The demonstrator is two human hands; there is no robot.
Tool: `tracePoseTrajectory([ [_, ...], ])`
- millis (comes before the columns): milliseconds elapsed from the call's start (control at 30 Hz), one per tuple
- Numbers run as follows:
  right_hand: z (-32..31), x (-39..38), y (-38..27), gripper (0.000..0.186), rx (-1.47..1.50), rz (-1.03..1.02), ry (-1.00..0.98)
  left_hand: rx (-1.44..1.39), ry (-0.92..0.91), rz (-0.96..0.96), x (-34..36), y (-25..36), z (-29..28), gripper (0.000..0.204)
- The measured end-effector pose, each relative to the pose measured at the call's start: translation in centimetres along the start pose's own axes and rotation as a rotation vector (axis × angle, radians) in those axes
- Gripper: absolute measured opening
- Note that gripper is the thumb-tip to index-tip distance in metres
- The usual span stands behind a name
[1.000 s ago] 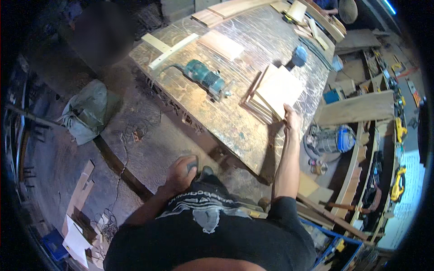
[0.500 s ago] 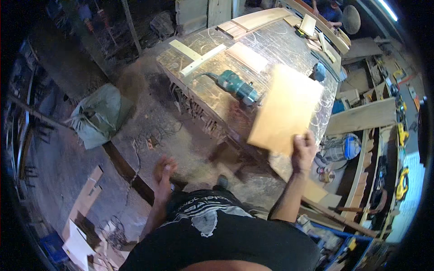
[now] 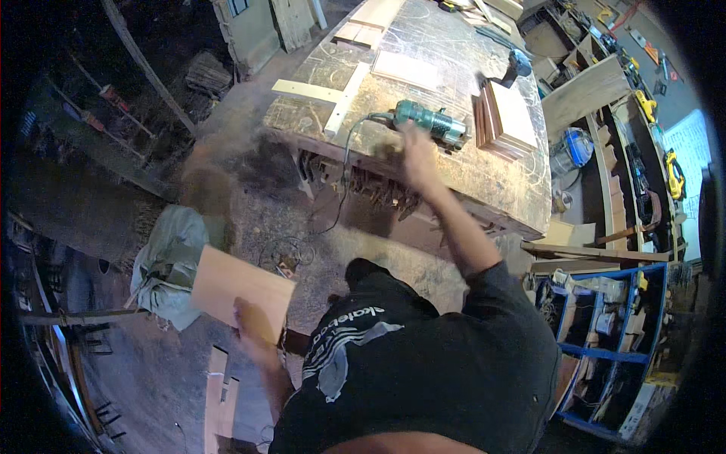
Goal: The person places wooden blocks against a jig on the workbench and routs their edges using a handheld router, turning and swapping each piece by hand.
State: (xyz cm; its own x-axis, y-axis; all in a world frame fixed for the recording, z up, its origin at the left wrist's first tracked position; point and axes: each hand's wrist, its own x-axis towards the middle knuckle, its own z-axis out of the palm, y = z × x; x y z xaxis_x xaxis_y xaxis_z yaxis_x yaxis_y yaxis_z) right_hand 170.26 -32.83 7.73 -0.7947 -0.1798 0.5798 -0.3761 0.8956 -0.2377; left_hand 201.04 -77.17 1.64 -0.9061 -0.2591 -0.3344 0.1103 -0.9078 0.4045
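My left hand (image 3: 257,325) grips the lower edge of a thin, flat wooden board (image 3: 240,287), held out over the floor to the left of the workbench. Stretched over the bench's near edge, my right hand (image 3: 417,155) is at the back end of a green trim router (image 3: 437,123) lying on its side. Its fingers overlap the tool's body but are smeared by motion, so their grip is unclear. A dark cord (image 3: 349,155) runs from the router over the bench edge. To the right of it stands a stack of similar boards (image 3: 508,117).
The workbench (image 3: 461,178) carries an L-shaped wooden piece (image 3: 344,97), another flat board (image 3: 406,69) and a drill (image 3: 517,66). A sack (image 3: 170,257) and long offcuts (image 3: 219,401) lie on the floor at left. Blue shelving (image 3: 616,352) stands at right.
A board was in my right hand above the bench; now my left hand, empty before, holds one at left. My right hand has moved left to the router. The board stack has come into sight.
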Motion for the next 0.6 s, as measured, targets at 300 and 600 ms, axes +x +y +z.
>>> tracePoseTrajectory([
  [300, 1.0, 3.3, 13.0, 0.082, -0.734, 0.206, -0.270, 0.651, 0.654, 0.314, 8.0, 8.3, 3.1, 0.045],
  [600, 0.4, 4.8, 12.1, 0.050, -0.790, 0.171, -0.299, 0.945, 0.436, 0.252, 26.8, 11.9, 11.6, 0.044],
])
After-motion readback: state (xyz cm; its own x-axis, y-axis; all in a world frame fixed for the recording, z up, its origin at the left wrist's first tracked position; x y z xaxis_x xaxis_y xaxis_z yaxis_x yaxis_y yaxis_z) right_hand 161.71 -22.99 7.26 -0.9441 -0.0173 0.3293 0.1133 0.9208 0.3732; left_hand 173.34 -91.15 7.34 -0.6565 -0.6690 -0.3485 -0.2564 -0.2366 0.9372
